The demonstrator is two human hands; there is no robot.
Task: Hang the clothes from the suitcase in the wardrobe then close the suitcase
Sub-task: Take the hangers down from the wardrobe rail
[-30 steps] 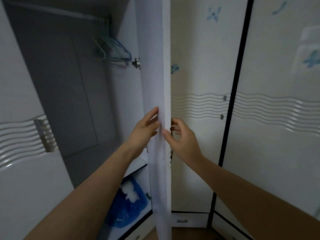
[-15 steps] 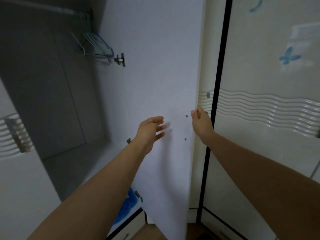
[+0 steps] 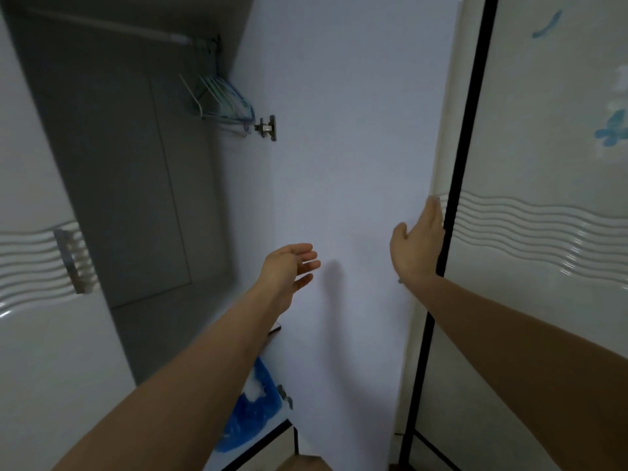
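The wardrobe stands open in front of me, its grey inside (image 3: pixel 136 171) showing at the left. A rail (image 3: pixel 102 23) runs across the top with several empty blue and white hangers (image 3: pixel 221 100) bunched at its right end. The white inner face of the right door (image 3: pixel 346 147) is swung wide. My right hand (image 3: pixel 419 244) lies flat with straight fingers on that door's outer edge. My left hand (image 3: pixel 290 266) hovers open in front of the door, holding nothing. No suitcase or clothes are in view.
The left wardrobe door (image 3: pixel 40 334) with a metal handle (image 3: pixel 73 261) stands open at the left. A blue bag (image 3: pixel 251 409) lies on the wardrobe's lower shelf. A closed door with wave pattern and blue butterflies (image 3: pixel 543 232) fills the right, behind a black frame strip (image 3: pixel 455 198).
The right door has swung fully open to the right. My right hand followed its edge and went flat; my left hand let go and hangs open.
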